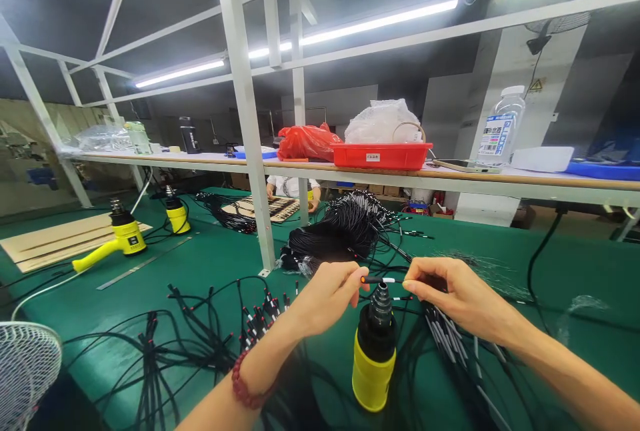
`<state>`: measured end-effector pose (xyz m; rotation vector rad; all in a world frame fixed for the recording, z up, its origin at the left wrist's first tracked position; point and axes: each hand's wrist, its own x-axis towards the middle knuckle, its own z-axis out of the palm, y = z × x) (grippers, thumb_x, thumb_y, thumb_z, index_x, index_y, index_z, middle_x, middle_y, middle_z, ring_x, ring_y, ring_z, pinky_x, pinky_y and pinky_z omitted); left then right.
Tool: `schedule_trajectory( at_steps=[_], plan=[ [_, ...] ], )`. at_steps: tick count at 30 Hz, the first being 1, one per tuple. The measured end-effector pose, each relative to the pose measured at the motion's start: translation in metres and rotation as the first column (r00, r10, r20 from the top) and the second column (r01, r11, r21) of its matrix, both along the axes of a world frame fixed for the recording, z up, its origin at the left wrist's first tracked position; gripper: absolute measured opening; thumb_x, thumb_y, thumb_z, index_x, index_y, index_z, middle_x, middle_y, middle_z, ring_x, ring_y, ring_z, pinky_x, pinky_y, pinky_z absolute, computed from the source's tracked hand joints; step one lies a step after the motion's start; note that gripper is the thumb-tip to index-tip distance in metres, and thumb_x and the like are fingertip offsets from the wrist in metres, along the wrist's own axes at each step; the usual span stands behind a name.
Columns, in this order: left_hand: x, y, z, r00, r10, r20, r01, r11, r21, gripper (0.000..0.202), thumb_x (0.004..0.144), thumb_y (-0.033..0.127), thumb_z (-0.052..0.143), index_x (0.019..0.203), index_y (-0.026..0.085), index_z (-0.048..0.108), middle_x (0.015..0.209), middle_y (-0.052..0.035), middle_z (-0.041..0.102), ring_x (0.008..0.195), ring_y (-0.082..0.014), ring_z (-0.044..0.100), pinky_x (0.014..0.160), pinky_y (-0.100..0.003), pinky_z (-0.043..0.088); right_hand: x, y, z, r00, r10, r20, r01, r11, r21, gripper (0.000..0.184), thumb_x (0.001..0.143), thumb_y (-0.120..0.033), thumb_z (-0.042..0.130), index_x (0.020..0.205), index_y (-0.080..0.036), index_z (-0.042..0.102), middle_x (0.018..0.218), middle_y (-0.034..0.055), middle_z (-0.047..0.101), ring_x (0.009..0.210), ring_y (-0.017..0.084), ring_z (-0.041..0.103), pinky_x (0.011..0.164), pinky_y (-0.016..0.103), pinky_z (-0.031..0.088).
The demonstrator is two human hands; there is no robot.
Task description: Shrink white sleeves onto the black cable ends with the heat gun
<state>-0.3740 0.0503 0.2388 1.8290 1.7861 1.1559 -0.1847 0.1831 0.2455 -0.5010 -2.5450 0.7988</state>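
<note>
A thin black cable (374,280) with a white band is stretched level between my two hands, just above the metal nozzle of a yellow heat gun (374,367) that stands upright. My left hand (336,294), with a red bead bracelet at the wrist, pinches its orange-tipped end. On the other side my right hand (453,291) pinches the cable between thumb and finger. Below my right hand lies a bundle of grey-sleeved cables (445,334). Black cables with white bands and red tips (257,321) lie by my left forearm.
A big heap of black cables (335,231) lies behind my hands. Two more yellow heat guns (131,237) stand at left near wooden boards (60,241). A white post (245,117) and a shelf with a red tray (383,156) rise ahead. Another person (293,187) sits across the table.
</note>
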Motion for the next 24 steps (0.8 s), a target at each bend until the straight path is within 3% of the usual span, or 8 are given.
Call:
schedule_trajectory(
  at_steps=[5, 8, 11, 14, 24],
  plan=[
    [0.001, 0.002, -0.001, 0.968, 0.040, 0.247, -0.029, 0.998, -0.048, 0.055, 0.096, 0.048, 0.028, 0.067, 0.015, 0.060, 0.052, -0.0009, 0.056, 0.051, -0.0121, 0.048, 0.052, -0.023, 0.037, 0.001, -0.003, 0.002, 0.999, -0.041, -0.016, 0.042, 0.999, 0.032, 0.032, 0.090, -0.041, 0.048, 0.069, -0.018, 0.056, 0.063, -0.0016, 0.050, 0.061, 0.012, 0.039, 0.055, 0.025, 0.030],
    [0.001, 0.002, 0.000, 0.987, 0.039, 0.156, -0.034, 0.999, -0.035, 0.056, 0.094, 0.052, 0.034, 0.065, 0.014, 0.062, 0.052, -0.0005, 0.057, 0.050, -0.0111, 0.047, 0.051, -0.023, 0.035, 0.002, -0.005, 0.004, 0.999, -0.049, 0.004, 0.049, 0.997, 0.056, 0.034, 0.091, -0.043, 0.047, 0.069, -0.019, 0.058, 0.064, -0.0012, 0.053, 0.061, 0.012, 0.040, 0.055, 0.025, 0.031],
    [0.000, 0.003, 0.001, 0.998, 0.046, 0.049, -0.046, 0.999, -0.006, 0.047, 0.094, 0.046, 0.042, 0.065, 0.015, 0.061, 0.055, 0.0007, 0.058, 0.052, -0.0104, 0.048, 0.052, -0.022, 0.034, 0.004, -0.005, 0.005, 0.997, -0.045, 0.055, 0.043, 0.998, 0.049, 0.042, 0.093, -0.049, 0.042, 0.075, -0.019, 0.065, 0.064, -0.0005, 0.057, 0.059, 0.013, 0.043, 0.055, 0.026, 0.032],
    [-0.002, 0.005, -0.002, 0.998, 0.043, 0.049, -0.043, 0.999, 0.009, 0.042, 0.093, 0.044, 0.044, 0.068, 0.015, 0.062, 0.058, 0.0005, 0.059, 0.056, -0.0111, 0.050, 0.054, -0.022, 0.036, 0.004, -0.002, 0.004, 0.995, -0.033, 0.090, 0.027, 0.998, 0.064, 0.046, 0.095, -0.049, 0.038, 0.077, -0.019, 0.068, 0.066, 0.0004, 0.060, 0.061, 0.014, 0.047, 0.057, 0.026, 0.033],
    [-0.004, 0.009, -0.010, 0.996, -0.007, 0.094, -0.005, 0.992, 0.124, 0.009, 0.087, 0.023, 0.055, 0.083, 0.016, 0.060, 0.071, 0.0022, 0.059, 0.067, -0.0115, 0.053, 0.061, -0.022, 0.039, -0.002, 0.001, 0.001, 0.998, -0.070, 0.006, 0.069, 0.992, 0.101, 0.029, 0.089, -0.040, 0.051, 0.075, -0.020, 0.067, 0.073, 0.0005, 0.067, 0.065, 0.015, 0.053, 0.060, 0.026, 0.036]
  ],
)
